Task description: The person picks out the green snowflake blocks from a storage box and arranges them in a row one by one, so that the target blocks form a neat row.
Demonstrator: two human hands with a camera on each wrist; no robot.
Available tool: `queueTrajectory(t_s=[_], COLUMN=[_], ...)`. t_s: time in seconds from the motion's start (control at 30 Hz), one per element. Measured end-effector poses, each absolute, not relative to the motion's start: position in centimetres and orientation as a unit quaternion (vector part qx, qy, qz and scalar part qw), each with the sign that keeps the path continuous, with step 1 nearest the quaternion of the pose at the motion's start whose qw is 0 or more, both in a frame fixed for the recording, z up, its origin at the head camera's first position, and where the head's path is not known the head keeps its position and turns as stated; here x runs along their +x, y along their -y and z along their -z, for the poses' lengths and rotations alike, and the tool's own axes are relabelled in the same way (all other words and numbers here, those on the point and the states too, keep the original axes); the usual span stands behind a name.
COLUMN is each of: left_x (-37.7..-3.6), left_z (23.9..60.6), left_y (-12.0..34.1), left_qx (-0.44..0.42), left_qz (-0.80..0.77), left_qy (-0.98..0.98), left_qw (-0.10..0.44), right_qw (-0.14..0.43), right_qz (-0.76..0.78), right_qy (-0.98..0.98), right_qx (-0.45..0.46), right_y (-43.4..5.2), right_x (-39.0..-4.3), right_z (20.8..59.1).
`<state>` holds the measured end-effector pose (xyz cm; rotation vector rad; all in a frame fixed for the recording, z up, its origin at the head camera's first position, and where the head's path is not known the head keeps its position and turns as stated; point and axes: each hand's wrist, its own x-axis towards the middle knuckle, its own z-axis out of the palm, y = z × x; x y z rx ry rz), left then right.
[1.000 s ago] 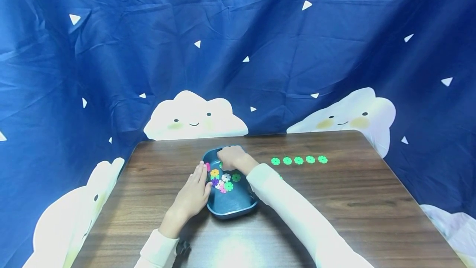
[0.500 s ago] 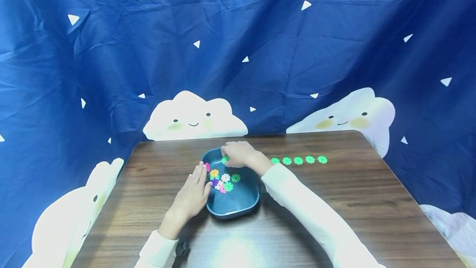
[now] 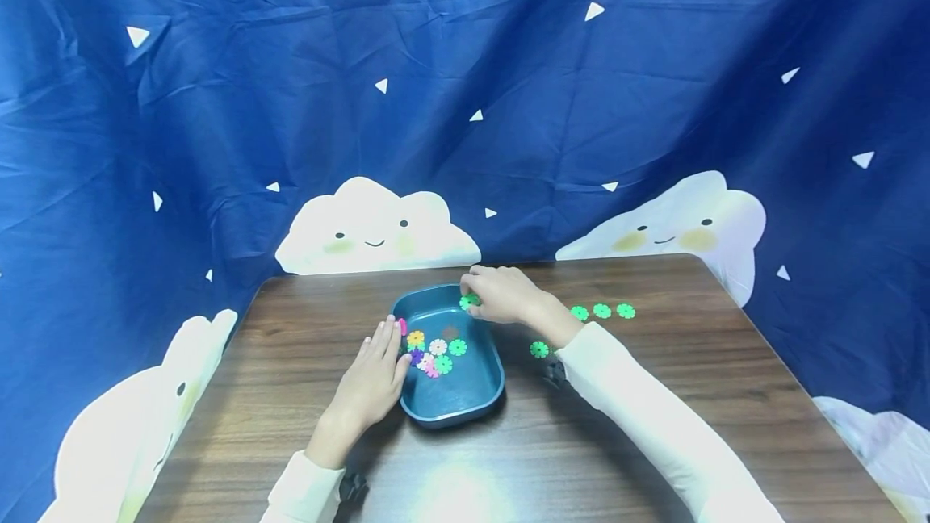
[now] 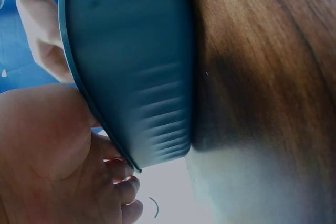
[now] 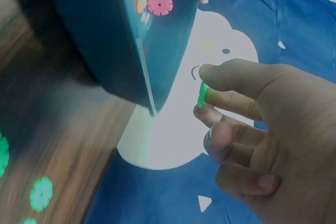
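Grn flower pc in R hand, nr tray

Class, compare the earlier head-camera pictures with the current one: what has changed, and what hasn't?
The right hand has moved rightward, from inside the blue tray to its far right rim, pinching a green flower-shaped disc. The left hand stays against the tray's left side; the orange flower-shaped disc inside hasn't moved.

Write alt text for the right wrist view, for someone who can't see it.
Right hand pinching a green disc near a teal tray of mixed-colour discs. More green discs lie on the table at lower left; a blue cloud-print curtain hangs behind.
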<state>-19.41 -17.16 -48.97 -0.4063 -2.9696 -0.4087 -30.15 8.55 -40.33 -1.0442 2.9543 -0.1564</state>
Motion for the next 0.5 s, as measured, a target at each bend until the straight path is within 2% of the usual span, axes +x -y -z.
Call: queueTrajectory(t_s=[0.27,0.5], left_x=[-19.4,-19.5], left_z=[49.2,48.8], left_y=[17.3,17.5], left_qx=[-0.144,-0.143], left_qz=[0.153,0.138], left_qy=[0.975,0.978], left_qw=[0.064,0.062], right_qw=[-0.037,-0.049], right_qz=[0.065,0.074], right_qy=[-0.947,-0.954], right_qx=[-0.313,-0.286], right_y=[-12.1,-15.0], right_x=[-29.1,-28.2], right_z=[39.8,39.7])
